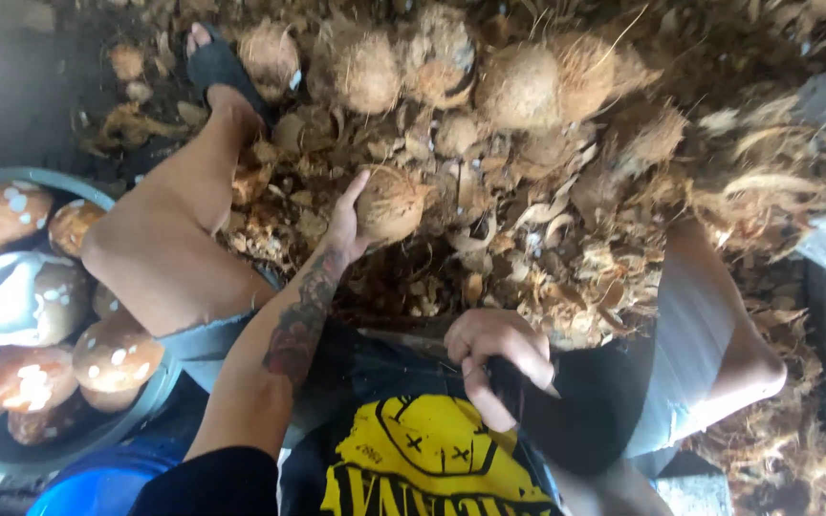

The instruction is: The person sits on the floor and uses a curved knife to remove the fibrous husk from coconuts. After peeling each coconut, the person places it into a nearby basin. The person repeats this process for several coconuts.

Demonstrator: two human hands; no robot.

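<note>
1. Nearest us, our right hand [499, 358] is curled tight round a dark, smooth handle [507, 382], held close to the lap.
2. Further out, our left hand [344, 225] cups a round, fibrous brown coconut [391, 203] from the side, fingers spread over its hairy shell; it rests on a bed of curled husk scraps [528, 248].
3. At our left sits a round basin [69, 182] of peeled, smoother coconuts.
4. Farthest off, rough unhusked coconuts [518, 86] lie heaped.
</note>
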